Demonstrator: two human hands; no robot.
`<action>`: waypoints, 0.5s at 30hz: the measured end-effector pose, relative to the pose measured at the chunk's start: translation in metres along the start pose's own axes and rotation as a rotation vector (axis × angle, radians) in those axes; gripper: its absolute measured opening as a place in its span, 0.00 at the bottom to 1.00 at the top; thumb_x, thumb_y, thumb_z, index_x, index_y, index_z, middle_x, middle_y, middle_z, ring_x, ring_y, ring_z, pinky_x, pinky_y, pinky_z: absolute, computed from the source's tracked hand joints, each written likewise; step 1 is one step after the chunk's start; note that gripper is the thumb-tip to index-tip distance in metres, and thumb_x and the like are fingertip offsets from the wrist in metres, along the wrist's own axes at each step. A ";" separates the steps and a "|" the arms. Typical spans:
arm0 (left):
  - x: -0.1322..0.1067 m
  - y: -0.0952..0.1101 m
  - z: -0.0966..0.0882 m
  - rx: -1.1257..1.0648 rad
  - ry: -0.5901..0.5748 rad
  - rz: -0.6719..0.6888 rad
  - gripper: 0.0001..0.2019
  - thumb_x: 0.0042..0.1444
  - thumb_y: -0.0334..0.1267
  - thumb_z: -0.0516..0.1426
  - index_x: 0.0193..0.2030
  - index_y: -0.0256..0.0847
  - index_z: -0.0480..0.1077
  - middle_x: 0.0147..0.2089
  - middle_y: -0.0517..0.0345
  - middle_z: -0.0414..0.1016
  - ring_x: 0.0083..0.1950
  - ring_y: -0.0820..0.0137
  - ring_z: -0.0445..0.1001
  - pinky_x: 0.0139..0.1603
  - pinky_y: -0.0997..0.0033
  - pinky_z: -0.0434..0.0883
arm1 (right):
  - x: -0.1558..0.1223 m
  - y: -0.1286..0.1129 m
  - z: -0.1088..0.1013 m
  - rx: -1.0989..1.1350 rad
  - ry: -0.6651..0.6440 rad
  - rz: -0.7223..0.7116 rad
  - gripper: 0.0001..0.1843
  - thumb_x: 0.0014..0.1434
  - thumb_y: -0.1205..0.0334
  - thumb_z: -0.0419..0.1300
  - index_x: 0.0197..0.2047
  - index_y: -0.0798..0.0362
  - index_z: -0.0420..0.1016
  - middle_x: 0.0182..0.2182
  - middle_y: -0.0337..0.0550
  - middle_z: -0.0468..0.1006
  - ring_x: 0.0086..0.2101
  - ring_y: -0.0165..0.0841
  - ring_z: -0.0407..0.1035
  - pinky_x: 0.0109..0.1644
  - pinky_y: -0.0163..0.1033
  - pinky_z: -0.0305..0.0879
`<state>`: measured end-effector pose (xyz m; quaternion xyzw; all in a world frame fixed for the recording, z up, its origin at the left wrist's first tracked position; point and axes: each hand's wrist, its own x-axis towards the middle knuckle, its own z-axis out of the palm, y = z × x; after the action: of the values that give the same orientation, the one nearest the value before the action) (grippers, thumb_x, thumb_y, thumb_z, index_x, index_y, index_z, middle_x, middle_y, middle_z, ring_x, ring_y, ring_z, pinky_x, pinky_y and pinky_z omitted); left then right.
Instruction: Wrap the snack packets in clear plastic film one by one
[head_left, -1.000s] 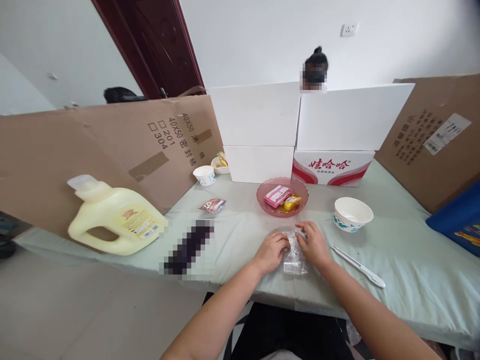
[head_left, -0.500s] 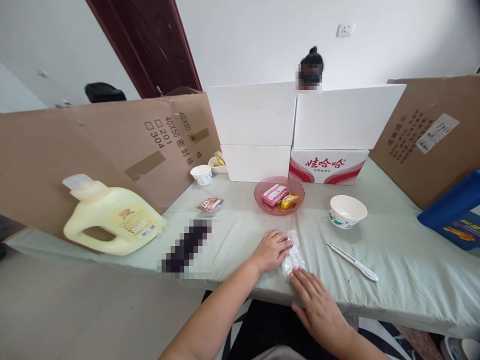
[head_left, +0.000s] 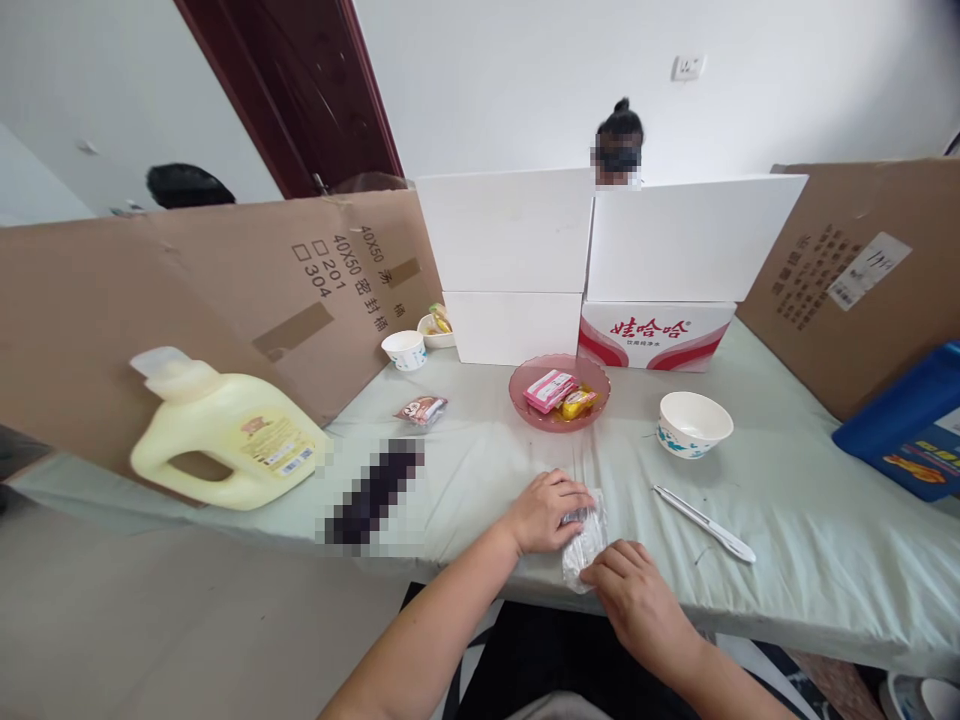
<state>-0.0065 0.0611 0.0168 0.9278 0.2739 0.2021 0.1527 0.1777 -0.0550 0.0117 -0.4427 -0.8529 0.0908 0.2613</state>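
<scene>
A crinkled clear plastic packet (head_left: pixel 583 552) with something whitish inside lies near the table's front edge. My left hand (head_left: pixel 553 512) presses on its upper left part, the fingers bent over it. At the packet's near right corner, my right hand (head_left: pixel 637 590) has its fingers drawn together in a pinch on the plastic. To the right, apart from both hands, lies a white tong-like utensil (head_left: pixel 705 525). Beyond the packet stands a pink translucent bowl (head_left: pixel 525 415) holding a pink packet (head_left: pixel 550 390) and a yellow-wrapped item (head_left: pixel 579 402).
A white paper bowl (head_left: pixel 694 425) stands at right, a blue jug (head_left: pixel 907 425) farther right. At left are a yellow jug (head_left: pixel 225 435), a wrapped snack (head_left: pixel 421 410) and another paper bowl (head_left: pixel 405 350). White boxes (head_left: pixel 510 235) and cardboard panels (head_left: pixel 225 300) wall the table; a person's head shows behind.
The packet has shifted slightly toward me. My right hand has gone from flat fingers on it to a pinch at its near corner; my left hand has moved slightly nearer with it.
</scene>
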 end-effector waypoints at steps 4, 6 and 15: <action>-0.001 -0.005 0.000 -0.104 0.020 -0.028 0.27 0.56 0.40 0.57 0.63 0.43 0.60 0.53 0.54 0.75 0.53 0.59 0.67 0.57 0.56 0.64 | 0.031 0.013 -0.025 0.061 -0.186 0.053 0.17 0.66 0.68 0.44 0.45 0.50 0.73 0.37 0.43 0.76 0.38 0.34 0.71 0.42 0.38 0.63; -0.001 -0.009 0.000 -0.173 0.041 -0.035 0.29 0.56 0.36 0.55 0.65 0.44 0.57 0.53 0.55 0.74 0.53 0.61 0.68 0.58 0.57 0.64 | 0.049 0.022 -0.030 0.013 -0.262 0.129 0.17 0.66 0.66 0.44 0.48 0.50 0.72 0.39 0.44 0.78 0.37 0.33 0.72 0.40 0.36 0.62; -0.003 -0.017 0.008 -0.284 0.174 -0.064 0.36 0.48 0.22 0.50 0.66 0.45 0.53 0.60 0.49 0.66 0.57 0.62 0.68 0.59 0.56 0.66 | 0.093 0.048 -0.010 -0.175 -0.244 0.258 0.13 0.63 0.66 0.51 0.47 0.52 0.73 0.41 0.46 0.77 0.42 0.35 0.71 0.45 0.37 0.61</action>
<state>-0.0127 0.0713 0.0023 0.8666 0.2843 0.3135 0.2646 0.1733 0.0477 0.0354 -0.5550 -0.8192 0.1019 0.1025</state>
